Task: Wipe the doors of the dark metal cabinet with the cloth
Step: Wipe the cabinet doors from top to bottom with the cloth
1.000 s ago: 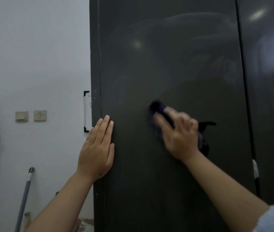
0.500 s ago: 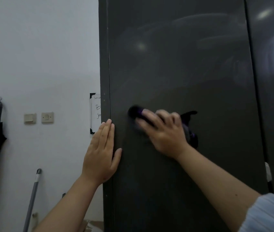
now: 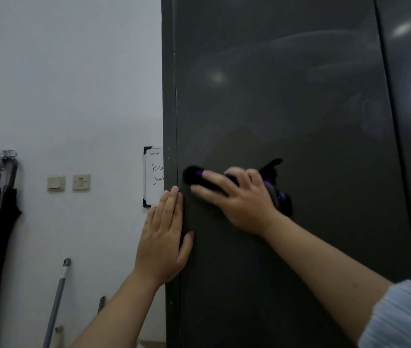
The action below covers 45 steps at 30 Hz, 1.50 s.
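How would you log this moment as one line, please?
right hand: presses cloth on cabinet door | left hand: flat on door edge | phase: wiping

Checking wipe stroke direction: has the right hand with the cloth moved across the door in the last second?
Yes. The right hand has swept the cloth leftward, toward the door's left edge, close to the left hand.
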Available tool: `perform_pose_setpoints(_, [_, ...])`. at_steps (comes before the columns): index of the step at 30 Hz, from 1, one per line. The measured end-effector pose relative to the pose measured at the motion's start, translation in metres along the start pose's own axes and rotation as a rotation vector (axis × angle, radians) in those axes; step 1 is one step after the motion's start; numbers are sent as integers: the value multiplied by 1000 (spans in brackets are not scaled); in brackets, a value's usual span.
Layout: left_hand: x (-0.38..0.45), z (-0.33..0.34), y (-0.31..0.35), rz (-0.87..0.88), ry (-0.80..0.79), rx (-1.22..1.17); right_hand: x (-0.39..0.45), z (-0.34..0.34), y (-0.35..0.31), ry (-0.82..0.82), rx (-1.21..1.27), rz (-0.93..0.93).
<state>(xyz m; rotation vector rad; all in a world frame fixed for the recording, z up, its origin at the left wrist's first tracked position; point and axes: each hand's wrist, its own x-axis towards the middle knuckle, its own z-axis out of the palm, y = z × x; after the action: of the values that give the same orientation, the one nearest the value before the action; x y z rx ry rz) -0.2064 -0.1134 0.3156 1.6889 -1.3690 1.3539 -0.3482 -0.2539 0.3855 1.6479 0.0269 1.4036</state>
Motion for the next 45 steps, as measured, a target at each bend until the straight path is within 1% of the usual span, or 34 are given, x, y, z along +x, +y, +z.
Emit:
perform_pose_setpoints(1, [0,0,0,-3,-3,12,12,1,9,-14,-17,74])
perform_pose_setpoints(5, [-1,-3,2,-15,-4,34,61,5,41,-121,56,524])
perform_pose_setpoints(6, [-1,-4,2,-17,-1,41,67,6,42,-120,66,572])
perform_pose_setpoints(7, [0,-5,2,-17,3,49,69,6,38,-115,71,569])
perform_pose_setpoints(8, [1,-6,2,-15,9,59,66,5,30,-104,76,501])
perform_pose_setpoints(11, [2,-7,4,-4,23,84,42,7,-2,-31,64,119])
perform_pose_setpoints(12, [2,-8,4,2,29,89,35,7,-8,-11,68,30])
perform_pose_setpoints(14, [2,-7,5,18,37,93,34,9,-7,9,70,-51])
perform_pose_setpoints(16, [5,-8,6,38,41,94,44,11,6,-14,11,-29])
perform_pose_setpoints(17, [6,-9,7,49,42,92,51,13,15,-34,-16,38])
perform_pose_setpoints(18, [9,-9,8,59,43,92,59,14,26,-49,-22,146])
perform_pose_setpoints(21, [17,-11,13,91,37,98,83,14,49,-100,39,555])
perform_pose_setpoints(22, [20,-12,16,104,36,95,88,15,50,-103,55,645])
perform_pose_setpoints(23, [22,-11,19,118,35,87,91,16,47,-98,62,672])
perform_pose_setpoints(24, [24,-11,22,132,33,75,90,14,41,-93,73,627])
perform_pose_setpoints(25, [26,-9,24,146,32,63,86,12,33,-79,76,508])
perform_pose_setpoints(27, [29,-6,28,172,19,65,73,9,23,-43,21,166])
perform_pose_setpoints(28, [31,-4,31,181,11,83,65,8,25,-37,-7,36])
perform_pose_setpoints(29, [34,-3,32,181,1,104,61,7,29,-40,-12,-26])
perform_pose_setpoints(30, [36,-3,33,173,1,124,59,6,36,-39,-6,-21])
perform_pose_setpoints(31, [40,-2,36,160,5,135,57,6,46,-34,-8,34])
perform_pose_setpoints(33, [48,-3,39,118,13,148,52,7,70,-23,-24,257])
perform_pose_setpoints(34, [52,-3,41,98,13,154,47,7,85,-29,-39,415])
perform_pose_setpoints(37, [64,-3,49,65,4,184,28,3,134,-24,-51,984])
perform_pose_setpoints(38, [68,-2,51,62,0,196,22,0,146,-23,-45,1133])
perform_pose_setpoints(39, [72,-2,54,58,-3,206,20,-1,152,-27,-36,1223])
perform_pose_setpoints(40, [75,-2,55,53,-1,212,20,-1,151,-34,-33,1252])
perform_pose_setpoints(41, [80,-1,58,48,-3,208,20,-2,146,-42,-36,1230])
perform_pose_setpoints(42, [84,-1,60,39,-2,199,19,-2,137,-54,-39,1164])
perform_pose_setpoints(43, [90,0,64,33,5,186,14,-3,127,-66,-52,1051])
perform_pose_setpoints(45, [100,1,71,29,17,164,3,-9,110,-96,-76,734])
